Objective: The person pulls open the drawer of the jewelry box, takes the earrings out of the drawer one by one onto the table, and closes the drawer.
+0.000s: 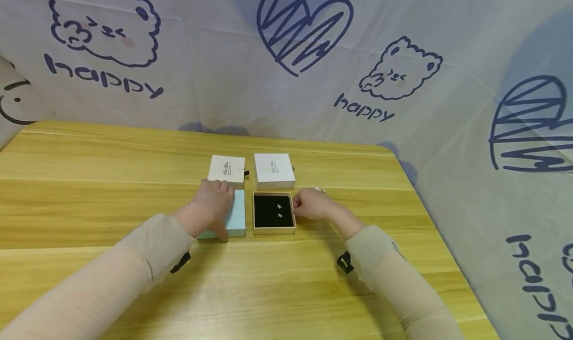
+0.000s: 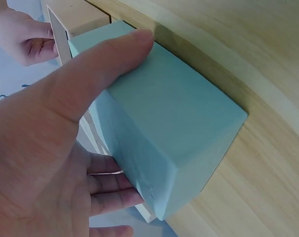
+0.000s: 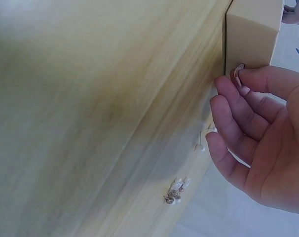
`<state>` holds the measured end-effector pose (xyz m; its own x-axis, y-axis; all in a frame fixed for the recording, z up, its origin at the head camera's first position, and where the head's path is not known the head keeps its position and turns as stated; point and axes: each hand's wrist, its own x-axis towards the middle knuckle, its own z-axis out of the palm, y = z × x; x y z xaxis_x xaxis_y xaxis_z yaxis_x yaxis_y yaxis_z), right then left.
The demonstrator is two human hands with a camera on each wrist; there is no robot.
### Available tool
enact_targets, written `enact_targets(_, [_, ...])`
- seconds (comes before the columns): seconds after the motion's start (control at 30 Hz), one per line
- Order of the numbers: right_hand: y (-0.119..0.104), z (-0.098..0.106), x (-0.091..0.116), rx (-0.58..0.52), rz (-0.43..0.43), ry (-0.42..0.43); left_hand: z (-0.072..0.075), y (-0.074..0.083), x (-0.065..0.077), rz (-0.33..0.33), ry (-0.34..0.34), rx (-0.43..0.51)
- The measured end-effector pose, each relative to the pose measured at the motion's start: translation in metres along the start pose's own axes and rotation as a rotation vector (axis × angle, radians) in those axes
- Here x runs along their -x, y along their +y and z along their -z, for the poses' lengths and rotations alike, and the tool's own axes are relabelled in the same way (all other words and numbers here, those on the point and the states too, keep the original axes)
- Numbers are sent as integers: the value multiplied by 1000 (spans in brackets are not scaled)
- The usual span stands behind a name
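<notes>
My left hand (image 1: 214, 206) grips a light blue box (image 1: 237, 213) on the table; in the left wrist view the thumb lies across one face and the other fingers are on the far side. Right beside it lies a shallow tan box (image 1: 274, 231) with a black insert (image 1: 265, 212) that bears two small star-shaped earrings (image 1: 279, 207). At this box's right side, my right hand (image 1: 313, 204) pinches a small brownish-pink loop (image 3: 237, 75) between thumb and forefinger. Whether the loop is attached to the box, I cannot tell.
Behind stand two white boxes, the left one (image 1: 227, 168) and the right one (image 1: 273, 167), with small dark tabs. A jewelry cluster (image 3: 176, 191) and a small pearl piece (image 3: 201, 147) lie beyond my right hand. A printed cloth (image 1: 215, 81) hangs behind the wooden table (image 1: 112, 181).
</notes>
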<state>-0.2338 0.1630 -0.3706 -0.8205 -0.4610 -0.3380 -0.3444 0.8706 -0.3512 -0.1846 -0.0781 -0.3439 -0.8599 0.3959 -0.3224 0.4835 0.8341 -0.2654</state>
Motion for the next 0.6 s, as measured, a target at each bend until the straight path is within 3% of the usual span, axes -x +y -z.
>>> enact_targets(0.33, [-2,1,0,13,10,-2,-1,0,1,-6,3,12])
enact_targets(0.6, [-1,1,-1,3,18,-11,1,8,-3,-76,85,137])
